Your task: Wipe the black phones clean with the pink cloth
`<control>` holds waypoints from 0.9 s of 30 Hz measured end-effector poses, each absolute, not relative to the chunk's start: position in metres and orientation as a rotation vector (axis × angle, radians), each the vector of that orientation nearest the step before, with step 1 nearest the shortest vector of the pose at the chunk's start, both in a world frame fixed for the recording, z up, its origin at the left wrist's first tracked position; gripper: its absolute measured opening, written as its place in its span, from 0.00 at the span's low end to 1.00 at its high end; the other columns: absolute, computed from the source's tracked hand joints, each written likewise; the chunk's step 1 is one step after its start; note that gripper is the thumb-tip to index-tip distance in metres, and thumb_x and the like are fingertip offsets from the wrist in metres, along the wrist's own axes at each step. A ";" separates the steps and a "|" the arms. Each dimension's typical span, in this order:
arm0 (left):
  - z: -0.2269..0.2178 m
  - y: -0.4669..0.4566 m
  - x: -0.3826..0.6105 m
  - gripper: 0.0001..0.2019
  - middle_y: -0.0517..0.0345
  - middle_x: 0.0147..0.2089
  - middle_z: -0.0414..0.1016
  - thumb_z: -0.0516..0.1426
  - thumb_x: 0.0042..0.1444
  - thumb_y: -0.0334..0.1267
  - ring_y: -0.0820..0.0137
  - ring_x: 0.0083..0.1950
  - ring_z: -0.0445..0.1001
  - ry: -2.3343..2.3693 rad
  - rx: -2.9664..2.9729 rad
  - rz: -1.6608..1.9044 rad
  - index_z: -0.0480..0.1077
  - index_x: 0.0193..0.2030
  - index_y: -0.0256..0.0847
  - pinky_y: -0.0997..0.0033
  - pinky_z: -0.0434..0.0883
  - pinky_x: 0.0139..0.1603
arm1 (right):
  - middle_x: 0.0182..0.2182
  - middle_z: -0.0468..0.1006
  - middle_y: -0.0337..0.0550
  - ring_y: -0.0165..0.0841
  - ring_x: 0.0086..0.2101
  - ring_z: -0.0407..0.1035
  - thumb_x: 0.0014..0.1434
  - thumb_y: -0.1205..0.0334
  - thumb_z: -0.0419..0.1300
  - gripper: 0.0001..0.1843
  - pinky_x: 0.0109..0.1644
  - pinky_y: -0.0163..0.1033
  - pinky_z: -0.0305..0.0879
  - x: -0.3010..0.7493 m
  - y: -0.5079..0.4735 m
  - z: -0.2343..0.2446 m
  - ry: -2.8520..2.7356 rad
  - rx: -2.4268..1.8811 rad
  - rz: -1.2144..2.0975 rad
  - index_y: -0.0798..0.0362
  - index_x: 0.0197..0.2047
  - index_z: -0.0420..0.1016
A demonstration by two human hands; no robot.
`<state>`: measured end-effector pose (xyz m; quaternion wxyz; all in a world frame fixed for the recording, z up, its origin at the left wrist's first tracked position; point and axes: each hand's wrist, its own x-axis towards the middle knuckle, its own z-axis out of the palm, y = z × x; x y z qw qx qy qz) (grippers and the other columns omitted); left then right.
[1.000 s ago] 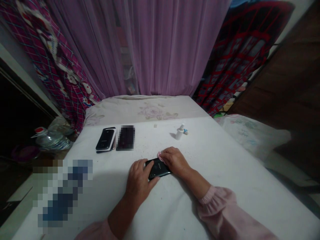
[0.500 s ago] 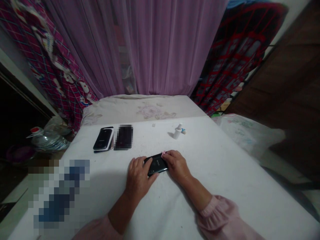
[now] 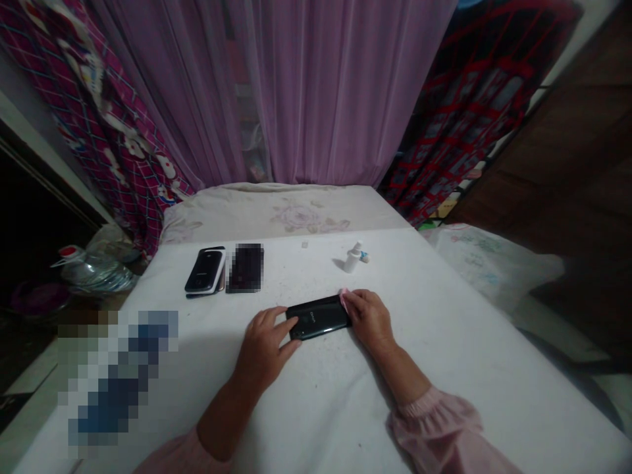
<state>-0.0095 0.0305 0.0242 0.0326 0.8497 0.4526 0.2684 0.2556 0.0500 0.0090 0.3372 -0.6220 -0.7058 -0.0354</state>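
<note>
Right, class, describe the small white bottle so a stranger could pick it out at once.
Find the white table before the purple curtain. Beyond the right hand, which presses a pink cloth to the black phone, a small white bottle stands. It alone is upright and white; the other phones lie flat, far left.

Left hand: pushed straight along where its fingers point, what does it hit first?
The dark phone: the left hand points up and right, with its fingertips already on the phone's near end. Beyond that, the line runs roughly toward the small white bottle, but depth is unclear.
</note>
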 end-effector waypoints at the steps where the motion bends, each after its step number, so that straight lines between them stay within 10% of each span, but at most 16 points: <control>1: 0.025 0.030 -0.010 0.15 0.48 0.53 0.74 0.61 0.58 0.39 0.57 0.52 0.73 1.392 2.623 0.806 0.75 0.52 0.43 0.51 0.72 0.53 | 0.34 0.78 0.46 0.36 0.35 0.68 0.70 0.55 0.50 0.19 0.38 0.39 0.62 0.254 0.051 0.011 -1.865 -1.622 -0.098 0.47 0.43 0.82; 27: 0.036 0.025 0.000 0.15 0.49 0.47 0.75 0.63 0.56 0.35 0.59 0.47 0.73 1.466 2.687 0.723 0.75 0.51 0.43 0.55 0.74 0.46 | 0.36 0.80 0.45 0.35 0.36 0.70 0.70 0.53 0.51 0.17 0.39 0.39 0.60 0.253 0.077 0.024 -2.201 -1.447 0.031 0.45 0.44 0.82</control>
